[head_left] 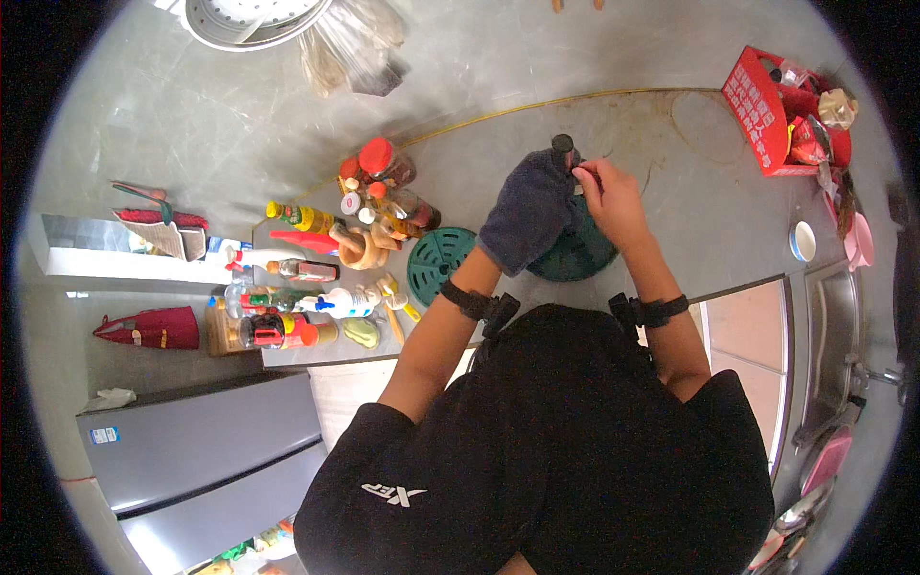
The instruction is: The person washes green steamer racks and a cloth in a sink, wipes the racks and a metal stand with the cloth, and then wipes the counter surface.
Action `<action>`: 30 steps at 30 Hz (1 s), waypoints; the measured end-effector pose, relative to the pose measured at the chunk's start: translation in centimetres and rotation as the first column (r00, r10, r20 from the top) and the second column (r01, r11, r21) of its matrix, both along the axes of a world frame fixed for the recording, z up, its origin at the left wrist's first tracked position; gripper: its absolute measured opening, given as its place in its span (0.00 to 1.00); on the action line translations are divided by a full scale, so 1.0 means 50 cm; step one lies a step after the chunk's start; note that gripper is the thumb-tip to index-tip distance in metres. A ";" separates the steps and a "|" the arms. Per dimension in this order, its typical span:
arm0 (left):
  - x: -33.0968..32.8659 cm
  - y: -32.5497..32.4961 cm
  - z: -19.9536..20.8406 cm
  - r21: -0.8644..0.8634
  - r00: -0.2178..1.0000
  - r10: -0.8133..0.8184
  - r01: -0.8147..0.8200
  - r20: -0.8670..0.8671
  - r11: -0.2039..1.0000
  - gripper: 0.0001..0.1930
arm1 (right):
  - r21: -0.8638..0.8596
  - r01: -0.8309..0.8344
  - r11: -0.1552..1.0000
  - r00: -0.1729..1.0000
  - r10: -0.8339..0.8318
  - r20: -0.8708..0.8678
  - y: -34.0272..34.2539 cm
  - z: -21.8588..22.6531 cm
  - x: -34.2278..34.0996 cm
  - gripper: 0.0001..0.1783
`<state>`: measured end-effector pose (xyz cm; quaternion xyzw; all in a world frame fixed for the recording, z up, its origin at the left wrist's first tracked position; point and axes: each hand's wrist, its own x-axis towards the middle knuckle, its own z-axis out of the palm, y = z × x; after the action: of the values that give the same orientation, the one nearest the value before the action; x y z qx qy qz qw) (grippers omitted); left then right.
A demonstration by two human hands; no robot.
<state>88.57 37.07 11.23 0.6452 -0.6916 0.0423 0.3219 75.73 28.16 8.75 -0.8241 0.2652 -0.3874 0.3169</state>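
A dark blue-grey towelling cloth or mitt [527, 213] covers my left hand [490, 264], so its fingers are hidden. From the far end of the cloth sticks a dark, round-ended piece [563, 144], like a handle or knob. My right hand [615, 203] is closed beside it, thumb and fingertips bent together at the cloth's right edge. What they pinch is too small to name. Below both hands, partly covered by them, is a dark green round thing [577, 257] on the grey counter. A slotted green disc [439, 264] lies to the left, close to my left forearm.
Bottles and jars, including a red-lidded jar [387, 161], crowd the counter's left part around a wooden mortar [362, 251]. A red box of packets [781, 120] stands far right, beyond a small bowl [802, 241]. A sink [832, 331] is at right, a grey fridge [216, 436] lower left.
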 end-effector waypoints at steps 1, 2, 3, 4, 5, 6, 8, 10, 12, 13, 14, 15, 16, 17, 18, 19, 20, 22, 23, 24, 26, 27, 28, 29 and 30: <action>0.001 -0.002 -0.006 -0.002 1.000 0.000 0.000 0.001 1.000 0.13 | -0.127 0.027 0.991 0.998 -0.034 -0.055 -0.001 -0.004 0.000 0.11; 0.003 -0.004 -0.011 -0.005 1.000 -0.013 0.013 -0.007 1.000 0.13 | -0.129 0.027 0.991 0.998 -0.034 -0.054 -0.002 -0.009 0.004 0.11; 0.004 -0.006 -0.016 -0.008 1.000 -0.027 0.027 -0.015 1.000 0.14 | -0.151 0.058 0.987 0.996 -0.068 -0.060 -0.004 -0.016 0.009 0.14; 0.004 -0.006 -0.017 -0.008 1.000 -0.028 0.028 -0.014 1.000 0.14 | -0.172 0.091 0.981 0.992 -0.104 -0.066 -0.006 -0.021 0.013 0.17; 0.003 -0.006 -0.017 -0.036 0.999 -0.051 0.050 -0.012 0.998 0.14 | -0.171 0.092 0.981 0.992 -0.105 -0.066 -0.006 -0.025 0.018 0.17; 0.003 -0.005 -0.018 -0.064 0.997 -0.073 0.072 -0.010 0.995 0.14 | -0.114 0.104 0.988 0.993 -0.110 -0.046 -0.005 -0.028 0.024 0.20; -0.009 -0.002 0.003 -0.027 0.997 -0.045 0.043 -0.056 0.999 0.13 | -0.063 0.110 0.992 0.993 -0.112 -0.031 -0.008 -0.017 0.026 0.22; -0.005 0.001 0.004 0.007 0.995 -0.004 0.005 -0.100 1.000 0.13 | 0.837 -0.039 0.546 0.997 0.078 -0.005 -0.016 0.009 0.022 0.26; 0.012 0.005 -0.017 0.087 0.978 -0.069 0.088 -0.196 0.992 0.12 | 0.883 -0.124 0.453 0.982 0.184 0.043 -0.027 0.023 0.013 0.26; 0.009 0.002 -0.005 0.071 0.978 -0.066 0.082 -0.197 0.994 0.12 | 0.917 -0.186 0.352 0.960 0.262 0.094 -0.041 0.031 0.006 0.26; 0.004 0.004 0.009 0.131 0.983 -0.047 0.072 -0.179 0.989 0.13 | 0.912 -0.187 0.365 0.959 0.271 0.088 -0.050 0.033 0.006 0.26; 0.001 0.004 0.020 0.191 0.987 -0.028 0.058 -0.160 0.980 0.14 | 0.780 -0.108 0.616 0.970 0.236 -0.053 -0.056 0.029 0.008 0.24; -0.001 0.004 0.017 0.177 0.986 -0.015 0.044 -0.164 0.983 0.14 | 0.577 -0.036 0.816 0.970 0.169 -0.178 -0.056 0.035 0.011 0.23; -0.003 0.003 0.009 0.120 0.994 0.054 -0.042 -0.099 0.992 0.16 | 0.566 -0.048 0.823 0.966 0.183 -0.184 -0.055 0.043 0.017 0.23; -0.001 0.001 0.001 0.060 0.991 0.130 -0.127 -0.037 0.990 0.17 | 0.424 -0.051 0.904 0.996 0.078 -0.047 -0.049 0.052 0.028 0.22; 0.003 0.003 -0.008 0.054 0.987 0.153 -0.150 -0.047 0.987 0.17 | 0.281 -0.032 0.959 0.994 0.002 0.106 -0.040 0.060 0.037 0.21; 0.010 0.004 -0.015 0.001 0.979 0.143 -0.144 -0.146 0.990 0.18 | 0.275 -0.054 0.960 0.995 0.028 0.097 -0.036 0.075 0.044 0.21; 0.016 0.015 -0.024 -0.057 0.956 0.144 -0.164 -0.257 0.985 0.20 | 0.425 -0.297 0.855 0.948 0.212 0.237 -0.032 0.103 0.053 0.19; 0.015 0.030 0.001 -0.072 0.944 0.060 -0.087 -0.325 0.994 0.21 | 0.431 -0.305 0.850 0.948 0.226 0.224 -0.035 0.096 0.055 0.19; 0.017 0.045 0.022 -0.082 0.931 0.025 -0.059 -0.364 0.995 0.22 | 0.501 -0.435 0.748 0.898 0.316 0.308 -0.042 0.087 0.060 0.19; 0.028 0.083 0.059 -0.028 0.922 -0.020 0.010 -0.387 1.000 0.21 | 0.561 -0.561 0.610 0.828 0.405 0.387 -0.051 0.077 0.061 0.19; 0.037 0.103 0.075 0.040 0.927 -0.035 0.054 -0.374 0.998 0.19 | 0.626 -0.624 0.468 0.778 0.442 0.446 -0.056 0.077 0.055 0.18; 0.041 0.123 0.092 0.040 0.923 -0.021 0.040 -0.384 0.998 0.19 | 0.674 -0.666 0.318 0.731 0.460 0.505 -0.062 0.078 0.050 0.18; 0.040 0.151 0.110 -0.092 0.843 -0.109 0.071 -0.526 0.993 0.16 | 0.682 -0.666 0.301 0.726 0.469 0.503 -0.063 0.077 0.050 0.18; 0.034 0.184 0.120 -0.141 0.769 -0.094 0.005 -0.633 0.990 0.14 | 0.670 -0.663 0.333 0.738 0.442 0.510 -0.065 0.077 0.052 0.18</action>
<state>90.29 46.25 17.24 0.5801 -0.5540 -0.1422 0.5799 78.31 24.93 12.60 -0.5628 0.0749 -0.1790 0.8035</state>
